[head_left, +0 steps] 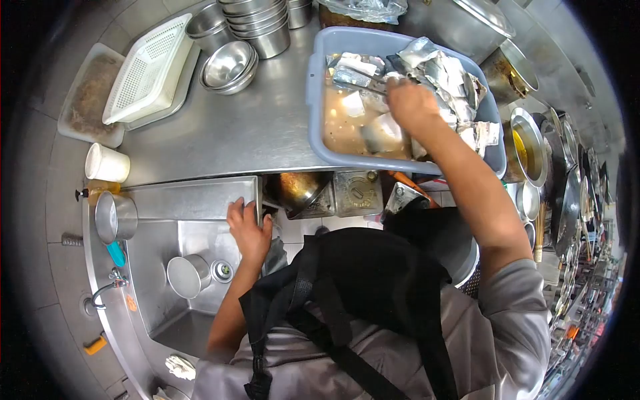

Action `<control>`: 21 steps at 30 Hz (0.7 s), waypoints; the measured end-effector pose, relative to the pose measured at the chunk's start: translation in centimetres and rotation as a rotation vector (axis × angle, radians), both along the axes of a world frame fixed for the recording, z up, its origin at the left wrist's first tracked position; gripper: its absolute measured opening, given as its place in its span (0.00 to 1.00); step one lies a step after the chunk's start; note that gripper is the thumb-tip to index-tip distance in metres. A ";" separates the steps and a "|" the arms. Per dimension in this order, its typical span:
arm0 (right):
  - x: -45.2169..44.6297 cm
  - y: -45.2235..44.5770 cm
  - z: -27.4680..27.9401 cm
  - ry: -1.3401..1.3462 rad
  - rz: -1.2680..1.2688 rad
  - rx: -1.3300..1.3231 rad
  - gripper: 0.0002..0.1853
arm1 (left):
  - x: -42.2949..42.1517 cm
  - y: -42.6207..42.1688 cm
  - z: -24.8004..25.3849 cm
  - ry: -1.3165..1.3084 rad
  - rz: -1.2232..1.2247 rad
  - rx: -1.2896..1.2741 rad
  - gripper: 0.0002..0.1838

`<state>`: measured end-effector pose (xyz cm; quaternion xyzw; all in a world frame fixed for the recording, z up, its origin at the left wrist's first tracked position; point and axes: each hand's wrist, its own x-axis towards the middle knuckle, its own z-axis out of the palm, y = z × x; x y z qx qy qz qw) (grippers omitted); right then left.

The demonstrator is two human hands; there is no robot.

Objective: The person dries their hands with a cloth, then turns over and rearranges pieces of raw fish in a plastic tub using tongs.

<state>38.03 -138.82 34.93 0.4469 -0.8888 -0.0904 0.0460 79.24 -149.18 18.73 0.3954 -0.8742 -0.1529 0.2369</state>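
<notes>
A blue-grey plastic tub (313, 100) on the steel counter holds silvery cut pieces of fish (387, 133) in cloudy brown liquid. Over the tub's middle, my right hand (413, 107) is closed on what look like thin metal tongs (363, 87). Their tips reach left among the fish pieces, where the exact contact is hard to see. My left hand (250, 233) rests on the edge of the steel sink's ledge (193, 200), fingers apart and nothing held.
Steel bowls (230, 67) and stacked pots (260, 30) stand left of the tub. Beyond them are a white perforated basket (150, 70) and a white cup (107, 163). A pot (188, 275) sits in the sink. Pans and a yellow-filled bowl (527, 147) line the right.
</notes>
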 end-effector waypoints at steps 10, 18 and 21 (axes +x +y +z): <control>-4.5 5.6 3.2 -0.484 -0.126 -0.207 0.28 | -0.1 0.2 0.4 -0.009 0.025 0.018 0.26; -4.9 2.9 1.4 -0.690 -0.196 -0.111 0.23 | -0.2 0.1 0.3 0.005 0.015 0.011 0.26; -4.1 2.9 1.8 -0.448 -0.009 -0.262 0.20 | -0.1 0.0 0.1 0.012 0.007 0.003 0.26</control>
